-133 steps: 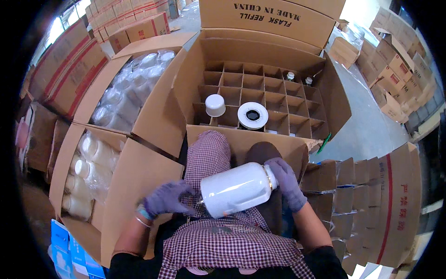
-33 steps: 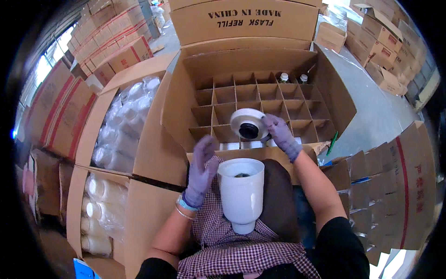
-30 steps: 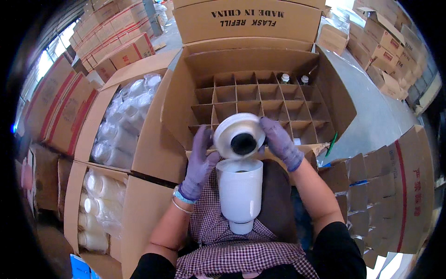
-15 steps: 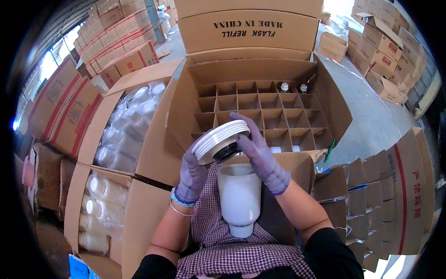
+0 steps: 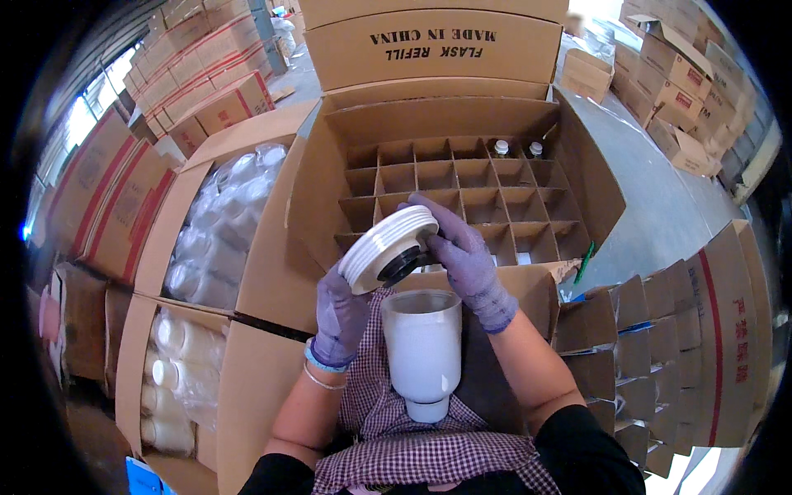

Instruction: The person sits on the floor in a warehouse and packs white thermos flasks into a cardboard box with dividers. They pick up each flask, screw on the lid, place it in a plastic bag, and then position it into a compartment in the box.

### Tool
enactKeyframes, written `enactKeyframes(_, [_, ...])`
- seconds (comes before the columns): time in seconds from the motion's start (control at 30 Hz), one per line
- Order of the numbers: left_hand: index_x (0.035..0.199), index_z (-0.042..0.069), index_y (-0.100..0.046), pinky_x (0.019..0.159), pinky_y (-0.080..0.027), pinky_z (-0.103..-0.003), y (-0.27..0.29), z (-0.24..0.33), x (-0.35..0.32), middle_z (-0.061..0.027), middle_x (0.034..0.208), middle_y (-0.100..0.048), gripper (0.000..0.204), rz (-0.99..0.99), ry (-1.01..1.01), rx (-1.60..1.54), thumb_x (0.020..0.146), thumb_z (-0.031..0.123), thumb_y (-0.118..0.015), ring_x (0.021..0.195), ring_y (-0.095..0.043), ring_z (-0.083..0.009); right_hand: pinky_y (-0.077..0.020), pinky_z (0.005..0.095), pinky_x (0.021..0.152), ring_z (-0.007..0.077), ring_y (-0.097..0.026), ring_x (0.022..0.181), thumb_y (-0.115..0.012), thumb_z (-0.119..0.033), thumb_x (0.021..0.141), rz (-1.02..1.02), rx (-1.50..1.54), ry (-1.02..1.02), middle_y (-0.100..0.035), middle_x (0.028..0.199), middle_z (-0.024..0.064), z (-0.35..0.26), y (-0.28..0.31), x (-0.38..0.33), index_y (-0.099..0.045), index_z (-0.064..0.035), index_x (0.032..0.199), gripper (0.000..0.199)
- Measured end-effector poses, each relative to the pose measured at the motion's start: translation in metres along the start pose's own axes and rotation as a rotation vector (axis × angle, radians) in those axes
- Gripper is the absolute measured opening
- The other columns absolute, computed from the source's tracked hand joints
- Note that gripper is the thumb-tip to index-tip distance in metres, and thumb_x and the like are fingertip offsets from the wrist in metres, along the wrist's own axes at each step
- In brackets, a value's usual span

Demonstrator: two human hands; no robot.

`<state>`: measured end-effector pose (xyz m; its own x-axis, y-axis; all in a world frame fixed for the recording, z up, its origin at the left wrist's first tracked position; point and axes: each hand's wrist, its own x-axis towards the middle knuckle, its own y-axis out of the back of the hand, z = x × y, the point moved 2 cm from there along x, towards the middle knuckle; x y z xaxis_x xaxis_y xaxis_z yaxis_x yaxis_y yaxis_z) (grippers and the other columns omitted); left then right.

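Note:
Between my two gloved hands is a white ribbed, threaded collar (image 5: 373, 244), tilted, with a black ring in its underside. My left hand (image 5: 341, 313) wraps round its lower left edge; the fingertips behind it are hidden. My right hand (image 5: 469, 262) grips the right edge, thumb near the black ring. Just below, apart from the collar, a white flask body (image 5: 422, 346) stands in my lap against a checked apron (image 5: 363, 388). Its wide mouth faces up and its narrower end points toward me.
Ahead stands a large carton (image 5: 437, 95) with a cardboard divider grid and two clear-necked bottles (image 5: 502, 148) at the back. Left are cartons of plastic-wrapped white bottles (image 5: 210, 227) and white flask bodies (image 5: 186, 371). On the right, an opened carton (image 5: 701, 355) holds upright dividers.
Both hands still hold the collar, which has turned slightly so more of its underside and black ring shows. The whole view has shifted a little; the flask body stays in my lap.

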<state>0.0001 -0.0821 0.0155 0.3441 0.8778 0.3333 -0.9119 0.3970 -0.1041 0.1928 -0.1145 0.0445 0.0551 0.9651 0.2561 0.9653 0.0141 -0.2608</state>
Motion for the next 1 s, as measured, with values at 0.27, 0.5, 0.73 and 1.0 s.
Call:
enactKeyframes(0.27, [0.132,-0.008,-0.057,0.097,-0.051,-0.034,-0.003,-0.003,0.002,-0.0134,0.119,-0.067,0.1,-0.003,0.108,-0.112,0.089,0.08,-0.038,0.112,-0.064,-0.0216,-0.0362,0.0375,0.115,0.0241,-0.051,0.13,-0.057,-0.011,0.088,0.063,-0.278,-0.027,-0.056,0.138,0.0122,0.009,0.012,0.0,-0.046,-0.0069,0.147,0.06])
enactKeyframes(0.5, [0.125,-0.001,-0.066,0.106,-0.044,-0.039,0.023,-0.055,0.006,-0.0143,0.122,-0.068,0.076,-0.439,0.107,0.097,0.092,0.067,-0.056,0.119,-0.06,-0.0247,-0.04,0.0363,0.11,0.0221,-0.054,0.127,-0.067,-0.022,0.088,-0.218,-0.15,-0.025,-0.059,0.133,0.0105,0.063,0.058,-0.028,-0.058,-0.0078,0.137,0.052])
enactKeyframes(0.73, [0.114,0.001,-0.072,0.113,-0.037,-0.045,0.029,-0.073,0.009,-0.0134,0.123,-0.069,0.059,-0.667,0.081,0.056,0.093,0.055,-0.061,0.122,-0.059,-0.0314,-0.0364,0.0428,0.114,0.0317,-0.055,0.129,-0.061,-0.025,0.088,-0.174,-0.161,-0.078,-0.068,0.122,0.0137,0.084,0.064,-0.059,-0.073,-0.0025,0.11,0.034])
enactKeyframes(1.0, [0.103,0.001,-0.074,0.105,-0.043,-0.047,0.022,-0.046,-0.016,-0.0161,0.109,-0.072,0.057,-0.577,0.019,-0.03,0.102,0.048,-0.042,0.108,-0.065,-0.0346,-0.0334,0.0426,0.117,0.032,-0.053,0.131,-0.039,-0.038,0.103,-0.142,-0.182,0.015,-0.066,0.126,0.0161,0.084,0.045,-0.082,-0.071,-0.0026,0.11,0.048])
